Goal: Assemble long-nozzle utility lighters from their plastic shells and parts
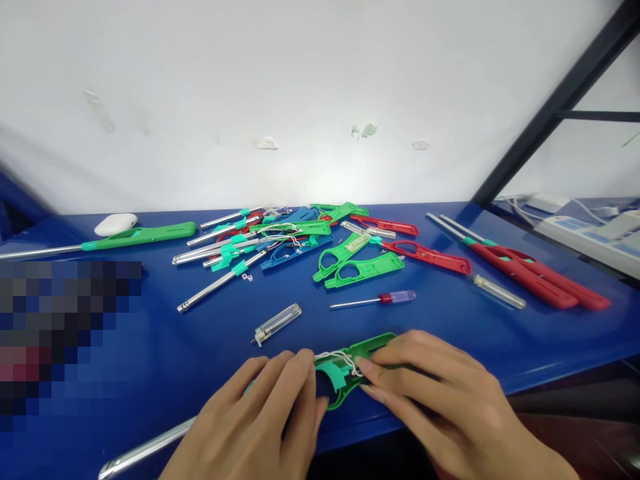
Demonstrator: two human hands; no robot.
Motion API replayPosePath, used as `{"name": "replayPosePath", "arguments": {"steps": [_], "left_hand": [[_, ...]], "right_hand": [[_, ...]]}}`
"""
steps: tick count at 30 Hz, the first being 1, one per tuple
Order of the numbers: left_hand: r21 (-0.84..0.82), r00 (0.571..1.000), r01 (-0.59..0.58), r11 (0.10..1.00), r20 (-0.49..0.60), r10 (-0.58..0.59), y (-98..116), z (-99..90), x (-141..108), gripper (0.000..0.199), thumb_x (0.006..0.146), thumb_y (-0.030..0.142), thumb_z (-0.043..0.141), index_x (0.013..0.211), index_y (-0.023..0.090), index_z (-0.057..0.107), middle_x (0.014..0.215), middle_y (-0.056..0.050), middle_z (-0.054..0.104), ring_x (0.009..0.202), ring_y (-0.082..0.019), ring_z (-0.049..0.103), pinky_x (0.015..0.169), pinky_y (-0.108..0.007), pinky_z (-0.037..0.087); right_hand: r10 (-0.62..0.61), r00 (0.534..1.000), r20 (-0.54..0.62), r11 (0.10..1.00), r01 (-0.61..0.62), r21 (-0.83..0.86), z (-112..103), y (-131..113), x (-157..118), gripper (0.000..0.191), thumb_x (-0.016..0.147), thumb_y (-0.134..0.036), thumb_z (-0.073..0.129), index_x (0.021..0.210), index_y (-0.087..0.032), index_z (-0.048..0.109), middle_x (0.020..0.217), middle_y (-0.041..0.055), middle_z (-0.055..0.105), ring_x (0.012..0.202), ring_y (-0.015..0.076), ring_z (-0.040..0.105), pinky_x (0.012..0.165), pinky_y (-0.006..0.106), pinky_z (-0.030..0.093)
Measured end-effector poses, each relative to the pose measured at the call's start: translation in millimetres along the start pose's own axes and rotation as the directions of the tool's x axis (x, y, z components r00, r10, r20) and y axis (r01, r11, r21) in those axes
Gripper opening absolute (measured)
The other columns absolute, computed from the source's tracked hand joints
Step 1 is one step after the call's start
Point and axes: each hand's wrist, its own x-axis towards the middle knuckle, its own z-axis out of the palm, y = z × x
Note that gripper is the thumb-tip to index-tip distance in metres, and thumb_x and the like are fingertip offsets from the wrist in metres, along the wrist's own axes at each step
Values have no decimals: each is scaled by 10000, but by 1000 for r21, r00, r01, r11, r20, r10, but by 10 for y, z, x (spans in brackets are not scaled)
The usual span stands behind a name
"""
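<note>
Near the table's front edge lies an opened long-necked lighter, its green half casing (pixel 370 345) facing up. My left hand (pixel 265 407) is closed round its neck end, and a metal tube (pixel 150 448) sticks out to the lower left. A teal trigger (pixel 336 375) sits by the finger hole. White wires (pixel 337 355) run along the casing. My right hand (pixel 445 393) pinches these wires at the casing's middle; its fingertips partly hide them. Just beyond my hands are a clear fuel tank (pixel 279 323) and a screwdriver (pixel 397 297) with a purple-red handle.
Several lighter tubes with wires (pixel 215 287) and green casing halves (pixel 367 269) are heaped at the back. Red casing halves (pixel 433 257) lie beside them. Two red lighters (pixel 535 273) and another clear tank (pixel 500 292) are at right, a green lighter (pixel 145 235) and white case (pixel 115 224) at left.
</note>
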Motion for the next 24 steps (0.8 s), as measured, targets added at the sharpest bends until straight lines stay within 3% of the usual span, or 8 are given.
{"name": "replayPosePath", "arguments": {"steps": [5,9,13,17,20,24], "left_hand": [[-65,995,-16,998,98,23,-75,83,-81,349,1067,88,403,1219,153,710,1211,-83,801,989,-237,802,839,-384,663],[-106,996,12,994,91,-3,-86,59,-89,353,1084,93,397,1208,174,718,1213,-57,796,976,-214,788,854,-370,652],[-115,996,58,992,72,-50,-43,12,-31,376,1106,93,367,1183,196,720,1201,-26,794,986,-187,773,878,-341,612],[-147,984,177,973,5,-178,12,28,38,472,1130,109,266,1076,215,722,1128,-9,791,983,-176,752,884,-323,562],[-185,974,194,963,-82,-212,23,77,53,488,1125,117,243,1040,216,713,1066,-12,789,932,-165,742,860,-295,550],[-211,973,199,957,-75,-219,35,129,21,415,1105,130,301,1080,230,703,1077,-9,792,934,-161,745,895,-279,564]], "right_hand": [[22,999,43,999,-23,33,-29,6,21,225,1031,-90,682,1210,-217,731,1040,39,762,905,189,711,815,355,583],[43,995,93,998,-47,41,-43,19,8,222,1042,-85,662,1201,-220,737,1059,43,749,922,189,689,811,349,562],[63,992,107,997,-68,40,-27,36,-3,184,1059,-112,651,1183,-220,733,1062,39,734,928,185,668,826,347,543],[68,990,122,998,-70,12,-9,45,3,180,1065,-139,652,1175,-241,752,1062,39,720,931,195,649,832,360,523],[72,990,120,997,-74,12,-9,41,9,176,1062,-143,658,1165,-247,756,1061,36,715,936,195,646,840,353,517],[71,993,99,996,-75,43,-15,39,13,144,1065,-149,664,1115,-247,758,1060,21,720,940,177,662,874,338,506]]}}
